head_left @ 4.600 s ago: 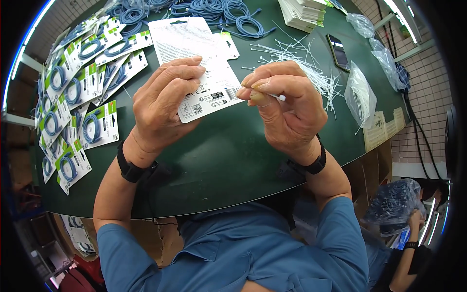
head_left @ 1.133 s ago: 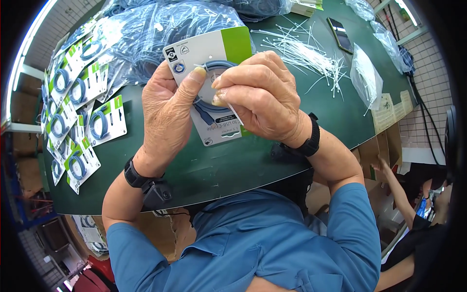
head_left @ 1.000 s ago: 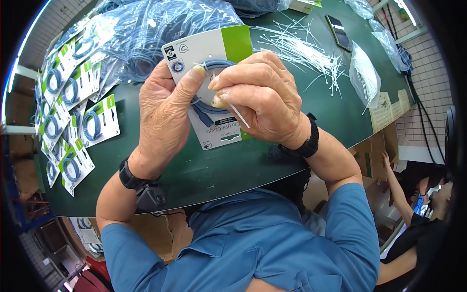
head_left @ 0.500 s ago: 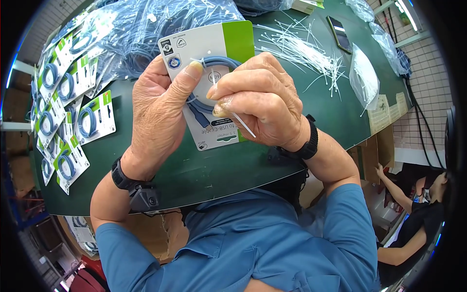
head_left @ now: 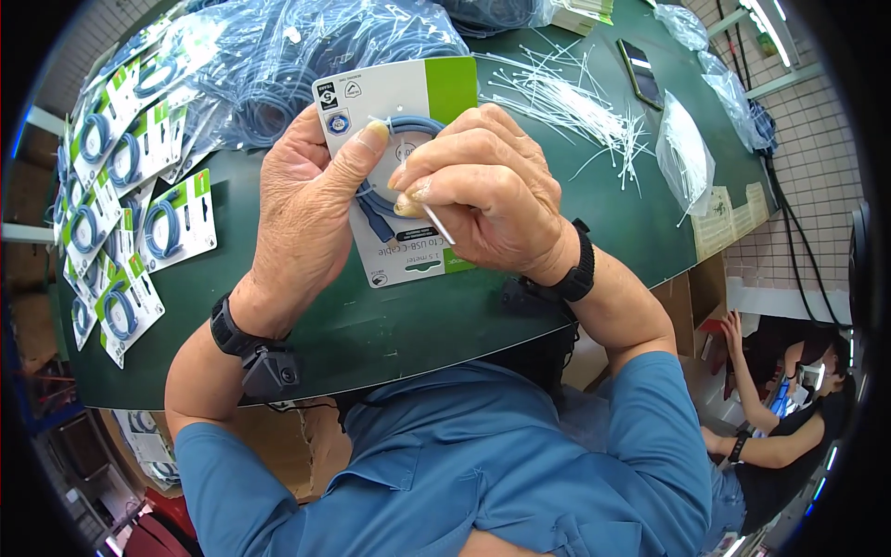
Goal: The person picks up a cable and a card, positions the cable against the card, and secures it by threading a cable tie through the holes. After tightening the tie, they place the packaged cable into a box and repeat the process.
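Observation:
My left hand (head_left: 311, 209) grips the left edge of a white and green cardboard card (head_left: 394, 91), its thumb pressing near a small white tie at the top of the coil. A coiled blue-grey USB cable (head_left: 415, 123) lies against the card, one connector hanging at the lower left. My right hand (head_left: 497, 186) is closed over the card's middle, thumb and fingers pinching a thin white cable tie (head_left: 440, 226) whose end sticks out below. These fingers hide part of the coil.
Several carded cables (head_left: 162, 230) lie piled at the left, beside a plastic bag of coiled cables (head_left: 306, 56). Loose white cable ties (head_left: 575, 97), a phone (head_left: 640, 72) and a bag of ties (head_left: 685, 156) lie on the green table (head_left: 371, 343). A co-worker (head_left: 789, 436) is at right.
My right hand has shifted slightly left, and less of the tie shows below its fingers. The card sits slightly lower at its top edge. The co-worker at right has moved an arm.

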`<state>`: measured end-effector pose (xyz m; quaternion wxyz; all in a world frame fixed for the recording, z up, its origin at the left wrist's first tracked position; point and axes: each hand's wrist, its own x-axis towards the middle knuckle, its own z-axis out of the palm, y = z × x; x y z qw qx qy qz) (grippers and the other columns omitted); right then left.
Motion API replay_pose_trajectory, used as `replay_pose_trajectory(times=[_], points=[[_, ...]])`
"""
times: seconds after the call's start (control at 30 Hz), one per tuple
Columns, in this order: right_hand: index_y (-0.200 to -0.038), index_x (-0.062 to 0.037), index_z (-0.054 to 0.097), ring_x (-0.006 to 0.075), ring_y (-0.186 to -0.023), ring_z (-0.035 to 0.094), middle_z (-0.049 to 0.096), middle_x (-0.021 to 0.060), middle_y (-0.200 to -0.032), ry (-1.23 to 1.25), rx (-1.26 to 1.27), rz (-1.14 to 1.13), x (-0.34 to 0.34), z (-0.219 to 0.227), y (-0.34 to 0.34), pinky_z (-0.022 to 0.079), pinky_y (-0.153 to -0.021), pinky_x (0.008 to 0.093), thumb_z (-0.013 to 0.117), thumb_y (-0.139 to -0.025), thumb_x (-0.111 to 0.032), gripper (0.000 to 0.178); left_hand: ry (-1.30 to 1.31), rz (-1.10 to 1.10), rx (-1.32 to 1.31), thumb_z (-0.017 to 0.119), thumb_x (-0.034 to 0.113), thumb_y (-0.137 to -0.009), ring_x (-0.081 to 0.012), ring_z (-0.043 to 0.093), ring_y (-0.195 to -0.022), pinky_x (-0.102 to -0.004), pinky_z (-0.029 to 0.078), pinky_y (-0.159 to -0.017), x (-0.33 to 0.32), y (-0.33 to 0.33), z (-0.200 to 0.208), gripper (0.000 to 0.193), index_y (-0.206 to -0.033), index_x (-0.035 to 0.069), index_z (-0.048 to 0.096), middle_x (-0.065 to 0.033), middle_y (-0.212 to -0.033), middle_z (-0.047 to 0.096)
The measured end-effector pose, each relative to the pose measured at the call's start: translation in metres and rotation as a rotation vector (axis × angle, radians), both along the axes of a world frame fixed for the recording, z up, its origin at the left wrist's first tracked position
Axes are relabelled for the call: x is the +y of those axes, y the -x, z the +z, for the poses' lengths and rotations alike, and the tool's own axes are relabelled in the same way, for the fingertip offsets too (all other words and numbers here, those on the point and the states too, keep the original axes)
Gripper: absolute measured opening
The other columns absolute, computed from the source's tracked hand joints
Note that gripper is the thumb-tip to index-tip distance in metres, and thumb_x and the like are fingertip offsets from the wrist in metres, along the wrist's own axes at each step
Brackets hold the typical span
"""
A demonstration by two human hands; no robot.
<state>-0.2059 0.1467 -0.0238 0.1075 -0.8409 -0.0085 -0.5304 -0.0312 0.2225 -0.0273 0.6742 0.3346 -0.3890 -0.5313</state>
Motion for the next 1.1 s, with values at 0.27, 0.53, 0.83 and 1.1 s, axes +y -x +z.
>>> replay_pose_trajectory(times=[0.27,0.53,0.83,1.1], points=[[-0.103,-0.0023,0.068,0.0207,-0.078,0.071,0.075,0.012,-0.097,-0.266,-0.088,-0.116,-0.006,0.006,-0.002,0.056,-0.067,0.0298,0.08,-0.083,0.005,0.024,-0.036,0.02,-0.05,0.067,0.011,-0.101,-0.0114,0.069,-0.099,-0.0279,0.057,-0.089,0.002,0.005,-0.003,0.031,-0.129,-0.001,0.062,-0.0093,-0.116,0.072],[-0.107,-0.002,0.075,0.0216,-0.079,0.069,0.074,0.0114,-0.095,0.063,-0.014,-0.2,-0.027,0.003,-0.004,0.056,-0.067,0.0307,0.08,-0.08,0.006,0.029,-0.061,0.0,-0.035,0.066,0.009,-0.101,-0.011,0.069,-0.099,-0.0277,0.058,-0.089,-0.001,0.004,-0.01,0.029,-0.128,-0.002,0.062,-0.0092,-0.116,0.072],[-0.108,-0.0083,0.078,0.0227,-0.091,0.07,0.069,0.0069,-0.102,0.196,0.101,-0.117,-0.02,0.01,0.01,0.057,-0.068,0.0297,0.083,-0.072,0.003,0.039,-0.031,-0.003,-0.038,0.066,0.01,-0.101,-0.0114,0.069,-0.099,-0.028,0.058,-0.089,0.0,0.004,-0.007,0.029,-0.128,-0.001,0.062,-0.0098,-0.115,0.073],[-0.108,-0.011,0.078,0.0213,-0.09,0.069,0.07,0.0062,-0.107,0.192,0.07,-0.119,-0.013,0.008,0.012,0.058,-0.071,0.0305,0.085,-0.072,0.003,0.039,-0.002,0.042,-0.105,0.066,0.011,-0.101,-0.012,0.07,-0.098,-0.0282,0.058,-0.087,0.003,0.004,-0.003,0.028,-0.127,-0.001,0.064,-0.01,-0.112,0.074]])
